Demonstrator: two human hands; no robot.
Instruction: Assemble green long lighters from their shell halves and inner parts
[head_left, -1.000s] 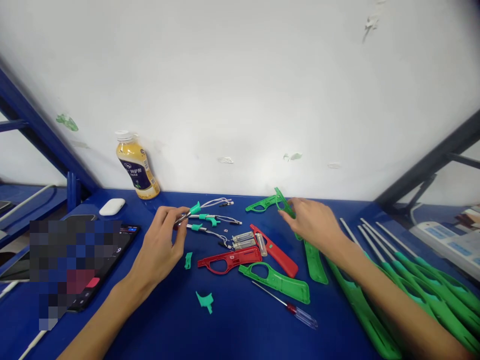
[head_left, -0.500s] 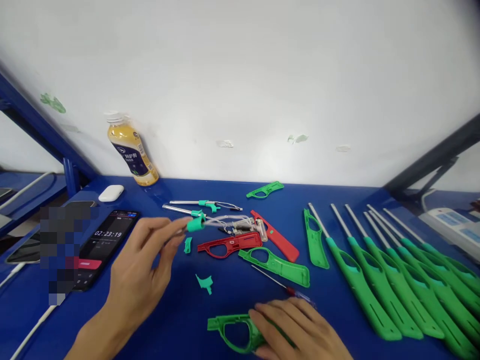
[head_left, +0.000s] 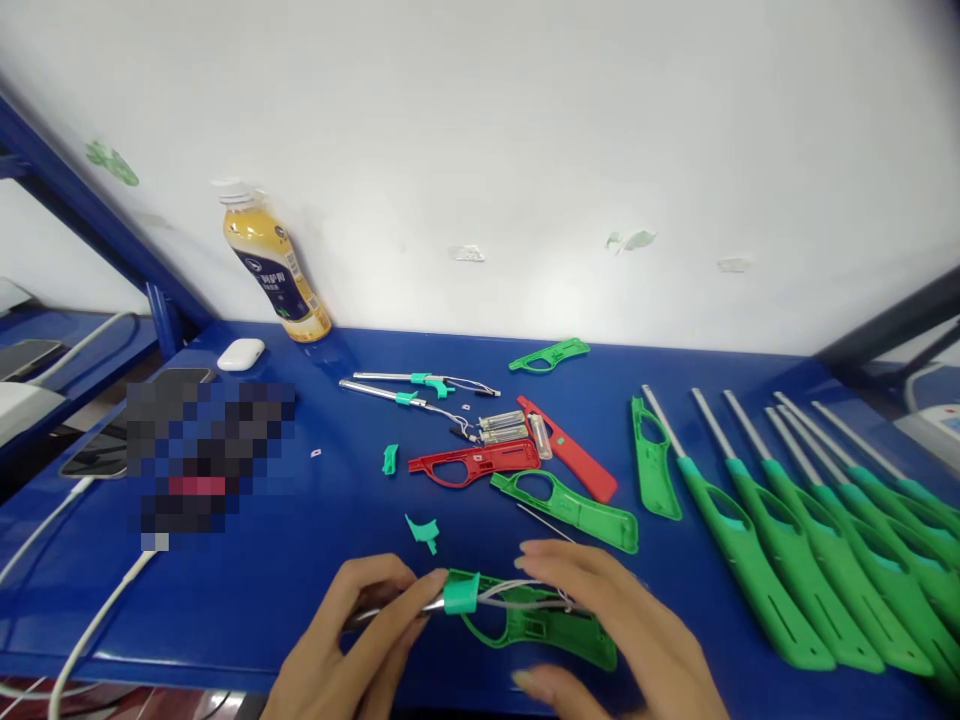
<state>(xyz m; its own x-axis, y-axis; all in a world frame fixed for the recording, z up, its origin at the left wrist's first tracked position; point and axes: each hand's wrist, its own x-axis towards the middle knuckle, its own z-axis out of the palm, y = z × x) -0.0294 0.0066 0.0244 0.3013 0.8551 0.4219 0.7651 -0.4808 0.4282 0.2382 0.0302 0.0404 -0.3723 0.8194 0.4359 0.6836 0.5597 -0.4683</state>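
Between the fingers and thumb of my left hand (head_left: 367,635) is a metal lighter tube (head_left: 435,604) with a teal collar (head_left: 460,595). Pale wires (head_left: 517,592) trail from the collar toward the right. Below it a green lighter handle half (head_left: 551,628) lies on the blue table, hollow side up and partly covered. My right hand (head_left: 630,640) is over the right end of that half, thumb and fingers apart around the wire ends. Just beyond, a teal trigger (head_left: 424,532) rests on the table.
Finished-looking green lighters (head_left: 780,580) lie in a row at right. Red handle halves (head_left: 476,463), clear fuel tanks (head_left: 504,428), two more wired tubes (head_left: 382,392) and green halves (head_left: 570,510) fill the middle. A screwdriver shaft (head_left: 546,522) shows. A bottle (head_left: 277,265) stands at back left.
My left hand has brought the tube right and nearer, over the green handle half. My right hand has let go of that half, its fingers now spread by the wires. The view has shifted.
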